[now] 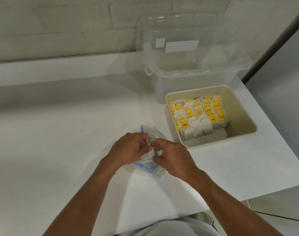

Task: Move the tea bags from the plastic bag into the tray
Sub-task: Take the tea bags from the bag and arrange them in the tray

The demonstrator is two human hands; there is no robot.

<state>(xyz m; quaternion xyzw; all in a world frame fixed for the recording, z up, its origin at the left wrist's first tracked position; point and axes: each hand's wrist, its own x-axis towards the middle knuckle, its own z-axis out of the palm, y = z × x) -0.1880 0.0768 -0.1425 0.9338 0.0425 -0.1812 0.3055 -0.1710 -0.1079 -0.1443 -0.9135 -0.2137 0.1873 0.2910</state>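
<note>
The left hand (128, 149) and right hand (172, 159), pinching the plastic bag (146, 167), hide its middle and contents. At two o'clock, the rear tea bags' (199, 106) print is unreadably small.

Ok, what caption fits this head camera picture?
Left hand and right hand hold the plastic bag beside a tray of tea bags.

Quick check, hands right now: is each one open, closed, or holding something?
Left hand: closed, pinching the plastic bag.
Right hand: closed, pinching the same plastic bag.

Seemingly a home kitchen: white counter (60, 116), tiled wall (60, 23), tea bags (201, 116).
</note>
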